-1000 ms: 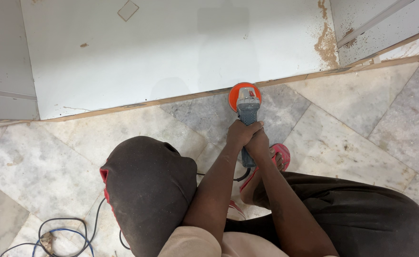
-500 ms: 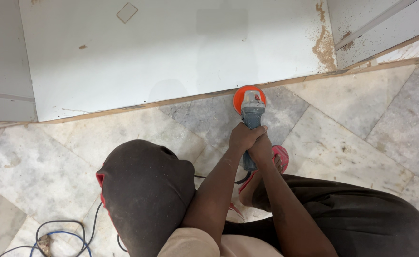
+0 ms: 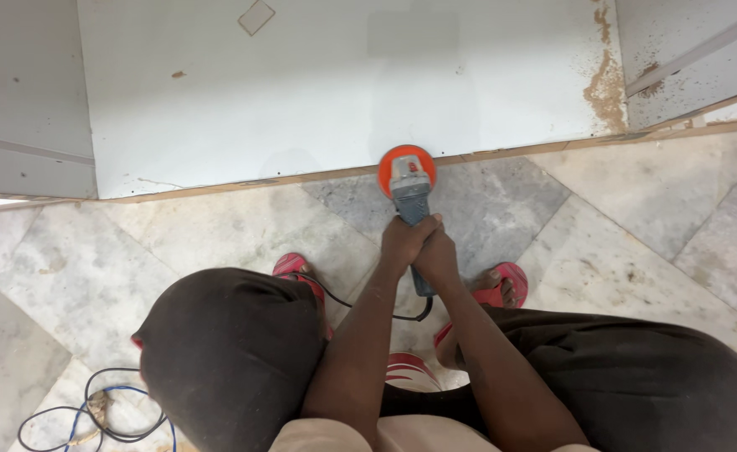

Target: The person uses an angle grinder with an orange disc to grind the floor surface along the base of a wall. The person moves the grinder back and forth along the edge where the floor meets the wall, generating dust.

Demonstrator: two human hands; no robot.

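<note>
A coiled cable (image 3: pixel 92 414) lay on the marble floor (image 3: pixel 218 243) near its lower left corner. The left hand (image 3: pixel 404 243) and right hand (image 3: pixel 437 258) were both clenched around the grey grinder (image 3: pixel 412 201), its orange disc (image 3: pixel 406 165) touching the white board (image 3: pixel 343 92) at its lower edge.

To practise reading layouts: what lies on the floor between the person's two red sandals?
In the head view, between the left red sandal and right red sandal lie the grinder's black cord and marble floor.
</note>
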